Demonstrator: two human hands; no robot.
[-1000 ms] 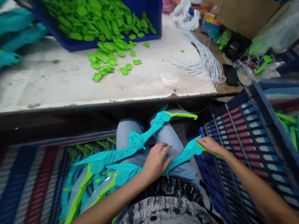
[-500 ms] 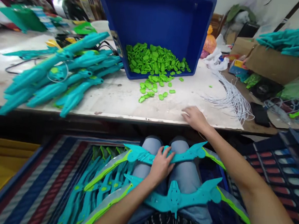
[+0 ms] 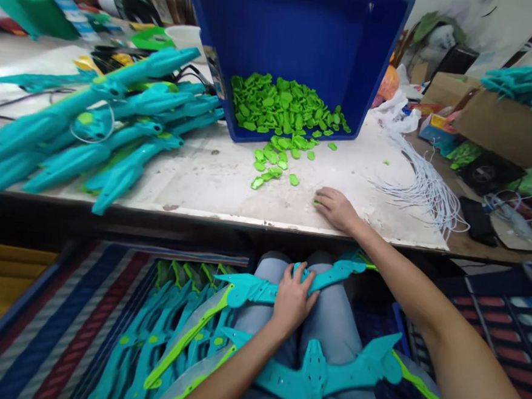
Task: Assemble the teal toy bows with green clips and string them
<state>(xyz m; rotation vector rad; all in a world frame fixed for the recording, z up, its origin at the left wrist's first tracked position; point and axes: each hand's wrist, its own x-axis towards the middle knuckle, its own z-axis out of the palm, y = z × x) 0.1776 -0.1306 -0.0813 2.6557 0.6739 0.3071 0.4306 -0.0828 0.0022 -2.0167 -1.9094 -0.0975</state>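
Observation:
My left hand (image 3: 292, 300) rests on a teal toy bow half (image 3: 260, 288) lying across my knees, fingers curled over its middle. A second teal bow half (image 3: 327, 371) lies lower on my lap. My right hand (image 3: 336, 207) is on the white table top (image 3: 204, 177), its fingertips closed on a small green plastic piece (image 3: 317, 201). More loose green pieces (image 3: 275, 160) lie just left of it, spilled from a tilted blue bin (image 3: 304, 50) full of them.
A heap of assembled teal toy bows (image 3: 93, 120) covers the table's left. White cords (image 3: 424, 186) lie at the right, beside a cardboard box (image 3: 494, 118). Below left, a striped bag (image 3: 57, 324) holds several teal and green parts. A blue crate (image 3: 503, 319) stands right.
My right hand left the bow at the crate, went up to the table and slid left onto a green piece. My view rose from lap to table. The left hand stayed on the bow half.

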